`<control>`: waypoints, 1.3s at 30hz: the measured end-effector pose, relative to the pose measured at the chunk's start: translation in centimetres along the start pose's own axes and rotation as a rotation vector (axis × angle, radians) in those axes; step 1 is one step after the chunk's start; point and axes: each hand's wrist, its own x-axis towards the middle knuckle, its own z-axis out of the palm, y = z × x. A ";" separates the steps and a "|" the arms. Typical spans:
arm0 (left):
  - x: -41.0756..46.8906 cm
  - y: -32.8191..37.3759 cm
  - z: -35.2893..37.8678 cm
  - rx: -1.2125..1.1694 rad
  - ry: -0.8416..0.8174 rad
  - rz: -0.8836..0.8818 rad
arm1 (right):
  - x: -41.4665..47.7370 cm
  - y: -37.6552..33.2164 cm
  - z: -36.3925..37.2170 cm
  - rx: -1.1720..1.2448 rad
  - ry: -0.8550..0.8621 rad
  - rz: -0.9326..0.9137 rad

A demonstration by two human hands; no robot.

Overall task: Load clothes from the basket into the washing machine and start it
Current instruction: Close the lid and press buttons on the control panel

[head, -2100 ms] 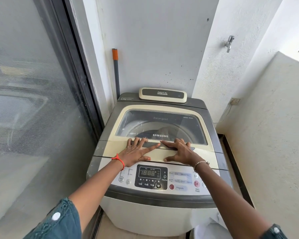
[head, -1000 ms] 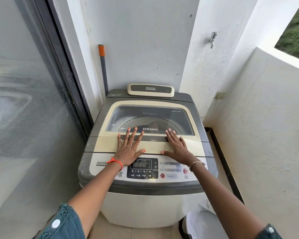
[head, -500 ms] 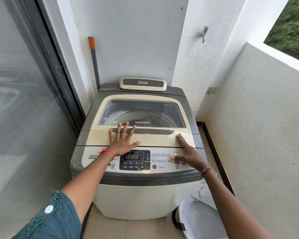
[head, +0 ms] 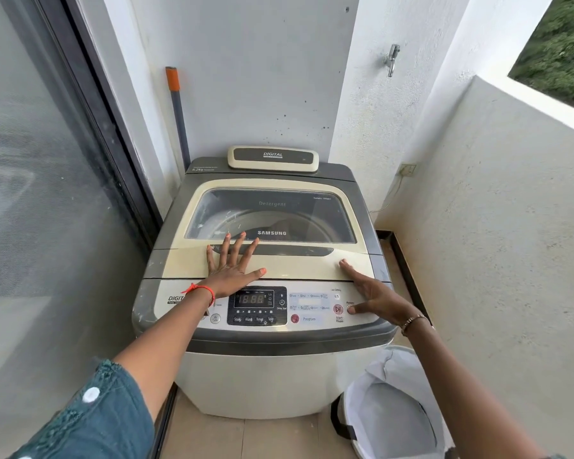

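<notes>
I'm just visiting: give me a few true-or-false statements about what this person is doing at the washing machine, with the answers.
1. The washing machine has its lid shut. True.
2. The left hand grips the lid's handle. False: it lies flat on the lid, fingers straight.
3. The right hand has its thumb at the right end of the control panel. True.
4. The basket is heaped with clothes. False: only its white lining shows.
5. The display is dark. False: digits glow.
</notes>
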 end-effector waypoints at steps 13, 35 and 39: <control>-0.1 0.1 0.1 -0.004 0.019 -0.008 | 0.2 0.1 0.0 -0.008 0.016 0.019; 0.0 -0.4 0.7 -0.051 0.088 0.034 | 0.7 -0.1 0.0 -0.137 0.051 -0.003; -0.1 -0.3 0.5 -0.061 0.088 0.043 | 0.5 -0.2 0.3 -0.080 0.053 0.026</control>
